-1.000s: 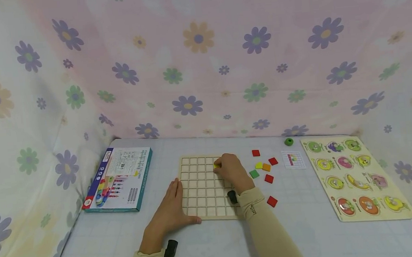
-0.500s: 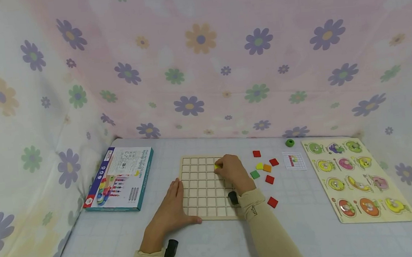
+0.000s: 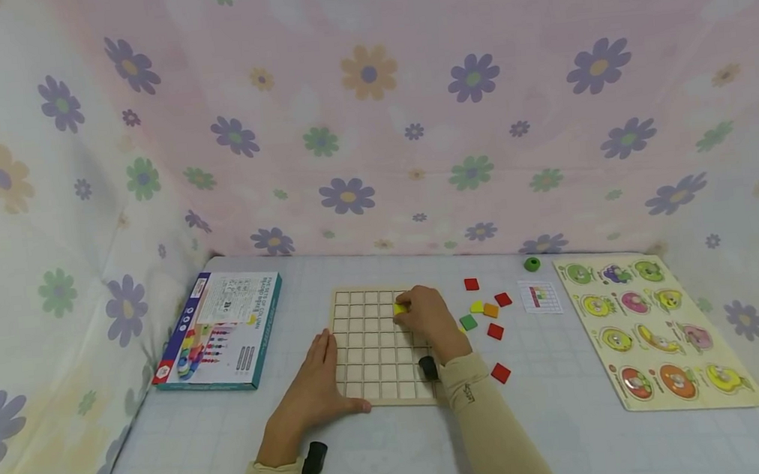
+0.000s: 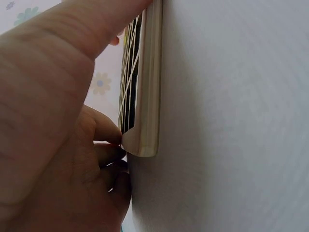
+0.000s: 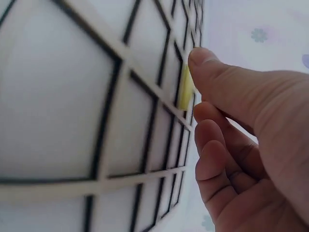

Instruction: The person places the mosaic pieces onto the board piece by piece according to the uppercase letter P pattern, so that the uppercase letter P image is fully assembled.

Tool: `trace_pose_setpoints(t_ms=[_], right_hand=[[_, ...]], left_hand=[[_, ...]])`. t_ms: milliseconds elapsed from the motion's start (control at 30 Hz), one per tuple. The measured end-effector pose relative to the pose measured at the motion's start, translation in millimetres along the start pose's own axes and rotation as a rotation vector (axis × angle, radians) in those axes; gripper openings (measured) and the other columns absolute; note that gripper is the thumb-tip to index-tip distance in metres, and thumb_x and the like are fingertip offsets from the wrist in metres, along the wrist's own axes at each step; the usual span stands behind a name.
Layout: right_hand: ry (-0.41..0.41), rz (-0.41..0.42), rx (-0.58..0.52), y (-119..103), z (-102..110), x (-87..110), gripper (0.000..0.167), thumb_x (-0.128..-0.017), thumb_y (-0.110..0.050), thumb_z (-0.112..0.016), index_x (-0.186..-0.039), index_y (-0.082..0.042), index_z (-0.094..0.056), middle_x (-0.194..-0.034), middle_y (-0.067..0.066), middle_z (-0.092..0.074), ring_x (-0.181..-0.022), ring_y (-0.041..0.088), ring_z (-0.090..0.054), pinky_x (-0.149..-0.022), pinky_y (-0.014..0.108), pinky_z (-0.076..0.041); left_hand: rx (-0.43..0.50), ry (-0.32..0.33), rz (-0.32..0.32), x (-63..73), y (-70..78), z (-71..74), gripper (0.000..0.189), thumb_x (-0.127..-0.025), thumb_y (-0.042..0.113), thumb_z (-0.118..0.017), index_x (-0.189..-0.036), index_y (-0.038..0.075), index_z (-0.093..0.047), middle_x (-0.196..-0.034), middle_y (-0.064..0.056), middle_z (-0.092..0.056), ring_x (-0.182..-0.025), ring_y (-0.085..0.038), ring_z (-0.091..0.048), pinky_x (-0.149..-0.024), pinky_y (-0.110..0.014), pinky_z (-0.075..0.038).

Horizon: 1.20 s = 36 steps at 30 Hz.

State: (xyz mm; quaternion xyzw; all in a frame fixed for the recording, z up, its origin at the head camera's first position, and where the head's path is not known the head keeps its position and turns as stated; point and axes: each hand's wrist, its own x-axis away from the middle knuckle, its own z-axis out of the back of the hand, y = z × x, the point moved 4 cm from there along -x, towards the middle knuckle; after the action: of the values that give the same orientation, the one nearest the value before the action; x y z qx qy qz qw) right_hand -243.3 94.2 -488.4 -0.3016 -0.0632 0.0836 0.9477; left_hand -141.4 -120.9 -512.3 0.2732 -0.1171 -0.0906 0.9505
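Observation:
A pale wooden grid board (image 3: 371, 358) lies on the table in front of me. At its upper right part my right hand (image 3: 427, 319) pinches a yellow square tile (image 3: 399, 308) between thumb and fingertips. The right wrist view has this tile (image 5: 185, 89) at a grid cell, with the thumb (image 5: 217, 72) against it. My left hand (image 3: 318, 382) rests at the near left corner of the board, thumb along the near edge and fingers extended along the left side. The left wrist view places the thumb over the board's rim (image 4: 150, 96). The right hand and forearm hide the board's right side.
Right of the board lie several loose tiles, among them a red tile (image 3: 501, 373), a green tile (image 3: 468, 322) and an orange tile (image 3: 490, 310). Beyond are a pattern card (image 3: 540, 297), a green bead (image 3: 531, 263) and a fruit puzzle board (image 3: 655, 333). A toy box (image 3: 221, 330) lies left.
Both hands stay nearly still, the right one with the yellow tile at the same cell. A small bit of yellow now shows beside the right wrist.

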Motion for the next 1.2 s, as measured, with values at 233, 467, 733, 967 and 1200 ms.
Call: trace_pose_setpoints(t_ms=[233,467,733,967,1200], right_hand=[[0.059,-0.021,-0.064,8,24,7.9,0.036,-0.092,-0.018,-0.076,-0.127,-0.008,-0.072,-0.117,0.012,-0.07,-0.103,0.029,-0.067,-0.084,0.041,-0.059],[0.093,-0.047,-0.031,42,53,24.0,0.039,-0.092,-0.021,-0.077,-0.129,-0.009,-0.072,-0.115,0.011,-0.071,-0.104,0.029,-0.066,-0.084,0.043,-0.058],[0.105,-0.103,-0.002,96,84,46.2,0.042,-0.091,-0.024,-0.078,-0.129,-0.007,-0.071,-0.111,0.011,-0.07,-0.1,0.027,-0.062,-0.082,0.04,-0.055],[0.096,-0.152,-0.001,133,92,57.2,0.044,-0.093,-0.03,-0.076,-0.131,-0.008,-0.07,-0.111,0.011,-0.07,-0.099,0.026,-0.062,-0.081,0.036,-0.053],[0.086,-0.149,0.007,153,90,56.4,0.043,-0.094,-0.03,-0.075,-0.129,-0.006,-0.071,-0.113,0.015,-0.071,-0.101,0.029,-0.063,-0.089,0.047,-0.054]], left_hand=[[0.017,-0.007,0.004,0.9,0.7,0.8,0.142,-0.062,0.062,-0.091,-0.161,-0.004,-0.014,-0.171,-0.022,-0.007,-0.159,-0.039,-0.009,-0.127,-0.054,-0.024],[0.028,-0.022,0.02,3.1,-0.2,0.9,0.142,-0.063,0.06,-0.092,-0.161,-0.004,-0.013,-0.172,-0.021,-0.006,-0.16,-0.039,-0.007,-0.128,-0.053,-0.022],[0.034,-0.022,0.015,0.3,-1.3,-1.2,0.142,-0.063,0.062,-0.091,-0.162,-0.003,-0.013,-0.172,-0.019,-0.004,-0.16,-0.038,-0.006,-0.127,-0.054,-0.022],[0.026,-0.028,0.015,-0.7,-5.2,-3.2,0.142,-0.063,0.066,-0.089,-0.162,-0.001,-0.012,-0.172,-0.018,-0.003,-0.16,-0.037,-0.005,-0.128,-0.053,-0.022],[0.034,-0.026,0.014,-0.9,-5.5,-4.5,0.142,-0.064,0.066,-0.089,-0.163,0.0,-0.011,-0.173,-0.016,-0.003,-0.16,-0.036,-0.005,-0.128,-0.053,-0.022]])
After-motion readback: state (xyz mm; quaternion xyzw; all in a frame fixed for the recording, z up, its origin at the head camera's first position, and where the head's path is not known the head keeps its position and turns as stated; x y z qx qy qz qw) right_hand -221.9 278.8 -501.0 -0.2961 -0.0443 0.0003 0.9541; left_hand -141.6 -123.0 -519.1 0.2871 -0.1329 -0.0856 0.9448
